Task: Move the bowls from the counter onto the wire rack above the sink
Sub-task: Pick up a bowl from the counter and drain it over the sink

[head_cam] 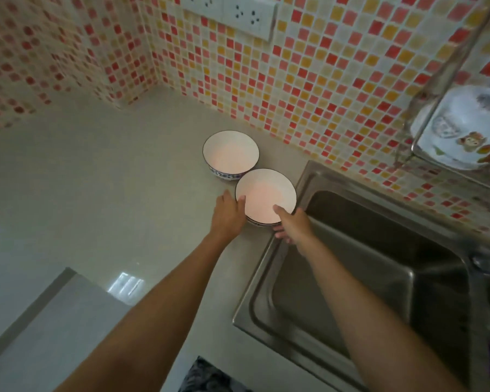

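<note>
My left hand (229, 213) clasps the near bowl's (266, 195) rim on the tabletop (96, 179), far bowl (230, 154) just behind; right hand (290, 224) grips its sink-side (379, 250) edge. Lift level, then swing to the rack (425, 120).

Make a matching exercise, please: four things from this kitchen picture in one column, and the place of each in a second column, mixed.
1. near bowl
2. far bowl
3. plate
4. socket

a. on the tiled wall, top
b. in the wire rack, right
c. between both hands, beside the sink
d. on the counter, untouched

Pairs: 1-c, 2-d, 3-b, 4-a
</note>
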The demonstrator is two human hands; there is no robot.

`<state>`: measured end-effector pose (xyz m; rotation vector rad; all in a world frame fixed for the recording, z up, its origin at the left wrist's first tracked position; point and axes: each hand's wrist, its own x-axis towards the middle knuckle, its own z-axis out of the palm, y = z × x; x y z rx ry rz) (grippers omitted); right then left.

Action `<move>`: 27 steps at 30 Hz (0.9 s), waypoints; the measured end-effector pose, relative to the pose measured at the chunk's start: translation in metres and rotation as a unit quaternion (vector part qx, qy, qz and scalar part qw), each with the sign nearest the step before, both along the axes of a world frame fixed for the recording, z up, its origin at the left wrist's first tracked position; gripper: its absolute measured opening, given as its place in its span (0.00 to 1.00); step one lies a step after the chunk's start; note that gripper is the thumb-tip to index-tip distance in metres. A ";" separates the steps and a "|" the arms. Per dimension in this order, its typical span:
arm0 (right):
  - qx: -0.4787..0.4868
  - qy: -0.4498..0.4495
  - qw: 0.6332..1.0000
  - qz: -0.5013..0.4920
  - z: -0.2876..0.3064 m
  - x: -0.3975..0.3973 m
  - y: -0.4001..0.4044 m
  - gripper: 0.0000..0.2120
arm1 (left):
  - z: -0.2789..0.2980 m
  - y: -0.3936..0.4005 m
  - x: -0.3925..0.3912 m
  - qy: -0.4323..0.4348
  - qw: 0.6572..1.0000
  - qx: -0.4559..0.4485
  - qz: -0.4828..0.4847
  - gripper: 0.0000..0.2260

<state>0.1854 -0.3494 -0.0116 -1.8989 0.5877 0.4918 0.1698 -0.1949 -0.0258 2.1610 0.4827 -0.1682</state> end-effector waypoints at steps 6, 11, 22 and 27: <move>0.016 0.043 0.999 -0.025 -0.012 0.001 0.006 0.08 | -0.007 0.004 0.012 0.005 0.997 -0.076 -0.002 0.19; 0.112 0.048 0.991 -0.059 -0.006 -0.032 -0.006 0.09 | 0.005 -0.009 0.012 0.029 0.979 -0.197 0.043 0.16; 0.347 0.084 0.903 -0.239 0.026 -0.114 -0.122 0.23 | 0.016 -0.106 -0.031 0.109 0.935 -0.322 -0.097 0.22; 0.386 0.066 0.867 -0.307 0.027 -0.153 -0.169 0.17 | 0.018 -0.163 -0.060 0.128 0.920 -0.318 -0.190 0.23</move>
